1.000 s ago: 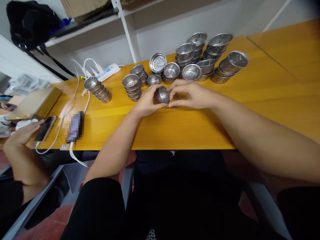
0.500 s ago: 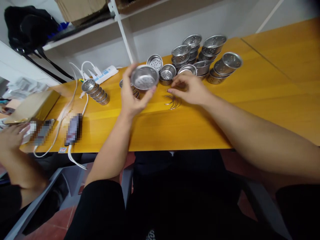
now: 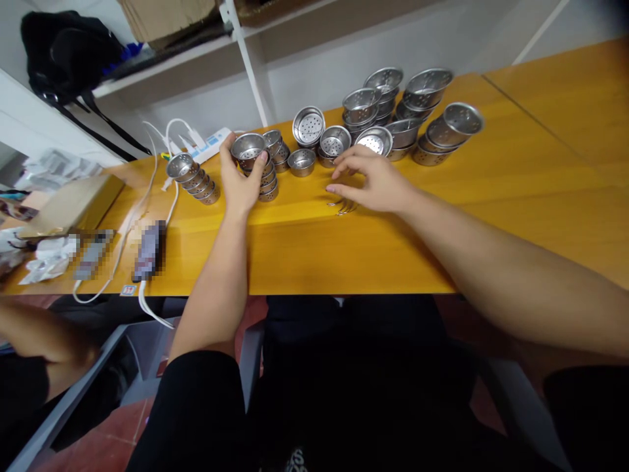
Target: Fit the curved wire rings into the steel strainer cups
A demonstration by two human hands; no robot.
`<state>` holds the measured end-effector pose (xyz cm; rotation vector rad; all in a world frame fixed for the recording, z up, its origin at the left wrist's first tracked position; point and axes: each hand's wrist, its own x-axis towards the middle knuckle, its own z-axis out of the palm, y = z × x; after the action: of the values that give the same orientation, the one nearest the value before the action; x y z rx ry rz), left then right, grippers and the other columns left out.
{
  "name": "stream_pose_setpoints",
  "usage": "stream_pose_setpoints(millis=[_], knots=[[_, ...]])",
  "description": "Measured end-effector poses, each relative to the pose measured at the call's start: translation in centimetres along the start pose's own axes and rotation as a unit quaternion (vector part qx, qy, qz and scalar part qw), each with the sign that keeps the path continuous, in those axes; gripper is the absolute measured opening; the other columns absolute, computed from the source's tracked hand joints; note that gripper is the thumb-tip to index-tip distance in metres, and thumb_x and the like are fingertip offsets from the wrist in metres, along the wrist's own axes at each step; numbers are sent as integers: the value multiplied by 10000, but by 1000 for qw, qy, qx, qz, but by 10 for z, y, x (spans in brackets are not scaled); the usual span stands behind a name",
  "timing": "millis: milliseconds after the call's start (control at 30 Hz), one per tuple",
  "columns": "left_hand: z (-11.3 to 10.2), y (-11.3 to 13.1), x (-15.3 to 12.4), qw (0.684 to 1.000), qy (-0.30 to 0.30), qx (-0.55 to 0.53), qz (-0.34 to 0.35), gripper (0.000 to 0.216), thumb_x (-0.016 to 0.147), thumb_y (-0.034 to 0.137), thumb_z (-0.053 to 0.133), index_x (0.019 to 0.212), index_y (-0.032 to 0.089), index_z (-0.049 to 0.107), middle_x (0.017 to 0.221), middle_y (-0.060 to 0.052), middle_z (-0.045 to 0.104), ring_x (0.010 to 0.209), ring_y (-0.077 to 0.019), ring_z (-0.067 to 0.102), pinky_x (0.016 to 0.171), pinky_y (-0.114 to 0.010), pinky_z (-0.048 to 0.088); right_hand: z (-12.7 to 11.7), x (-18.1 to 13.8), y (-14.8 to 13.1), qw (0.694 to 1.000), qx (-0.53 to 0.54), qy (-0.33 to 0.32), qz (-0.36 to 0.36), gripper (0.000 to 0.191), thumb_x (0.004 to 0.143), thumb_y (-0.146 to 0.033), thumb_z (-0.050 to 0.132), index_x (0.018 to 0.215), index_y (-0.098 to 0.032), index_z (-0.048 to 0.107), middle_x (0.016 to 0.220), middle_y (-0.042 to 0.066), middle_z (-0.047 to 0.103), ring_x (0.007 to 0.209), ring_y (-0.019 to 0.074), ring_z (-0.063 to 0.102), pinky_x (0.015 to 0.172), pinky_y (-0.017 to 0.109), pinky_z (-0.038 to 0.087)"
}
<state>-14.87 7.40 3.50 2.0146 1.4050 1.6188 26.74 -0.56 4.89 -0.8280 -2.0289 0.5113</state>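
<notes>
My left hand (image 3: 242, 177) has its thumb and fingers around a perforated metal cup (image 3: 249, 148) at the top of a stack of like cups (image 3: 268, 187). Whether that cup rests fully on the stack I cannot tell. Over the table, my right hand (image 3: 371, 178) hovers with its fingers apart and nothing visible between them. Just below its fingertips lie several thin curved wire pieces (image 3: 346, 208), partly hidden by the hand. A small perforated cup (image 3: 301, 163) stands between my two hands, and a wider one (image 3: 374, 140) is behind my right hand.
Several stacks of perforated metal cups (image 3: 428, 88) stand at the back right. On the left are another leaning stack (image 3: 194, 178), a white power strip (image 3: 215, 144) with cables, and two phones. A co-worker's arm (image 3: 46, 334) is at the lower left.
My left hand has moved left and slightly down with the cup, onto the stack there. My right hand has hardly moved. The co-worker's hand has dropped from the table's left end.
</notes>
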Motion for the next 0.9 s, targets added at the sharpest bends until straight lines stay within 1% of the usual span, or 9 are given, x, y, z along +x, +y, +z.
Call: stream_pose_setpoints(millis=[167,333,433,533,600,667,767,833,900], knots=[[4,5,-4,1000,0,-4,0,1251,894,1149,891,1808,360,564,1864,-183,690,1750,-442,737,1574,-653,569,0,0,-1,1000,-1,-3,-5,565,1110,-850,909,1218,-296,917,1503,208,848,1435,511,815,1295,769,679],[1,-1,-2,1000,6,12,-9,1209,907,1089,948,1776,342,561,1911,-188,650,1839,-445,664,1624,-635,514,0,0,-1,1000,3,-10,3,565,1100,-856,915,1227,-306,923,1493,211,842,1445,528,800,1295,789,667],[-7,-4,3,999,29,26,-27,1164,947,947,1030,1789,315,531,1938,-205,628,1881,-446,629,1665,-633,458,1,0,0,1000,3,-8,8,576,1084,-872,917,1199,-307,920,1498,211,848,1435,527,807,1295,797,672],[-20,-4,8,995,57,48,-61,1056,992,714,1096,1781,305,525,1959,-207,623,1937,-435,574,1711,-611,377,2,0,1,1000,7,-3,4,583,1070,-877,926,1177,-303,917,1489,209,855,1424,523,816,1294,802,675],[-29,-2,11,991,77,66,-85,1006,1005,563,1106,1780,301,520,1996,-204,599,1978,-420,525,1740,-581,310,3,0,2,1000,8,0,-1,576,1066,-871,933,1166,-304,916,1469,198,861,1413,517,822,1282,797,680],[-36,0,12,986,96,80,-105,998,1015,492,1091,1794,288,502,2033,-204,569,1993,-400,509,1753,-556,272,3,0,3,1000,9,5,-7,564,1063,-862,943,1153,-306,917,1447,189,867,1390,511,832,1263,790,687],[-38,1,12,980,117,107,-116,992,1083,606,1029,1827,236,488,2066,-222,537,2028,-364,459,1755,-534,259,4,0,4,1000,17,10,-15,542,1061,-845,964,1135,-310,921,1426,190,872,1356,510,838,1247,801,686],[-35,2,10,979,111,134,-104,944,1200,737,882,1839,162,493,2079,-245,517,2100,-307,275,1733,-552,220,4,0,4,1000,22,8,-12,529,1059,-836,976,1132,-315,924,1422,191,869,1351,512,833,1251,810,678],[-33,7,8,979,98,153,-92,861,1274,815,721,1783,140,560,2071,-230,537,2136,-256,29,1711,-600,169,4,0,3,1000,22,3,-5,525,1054,-834,983,1138,-318,923,1428,190,866,1359,510,827,1261,803,673]])
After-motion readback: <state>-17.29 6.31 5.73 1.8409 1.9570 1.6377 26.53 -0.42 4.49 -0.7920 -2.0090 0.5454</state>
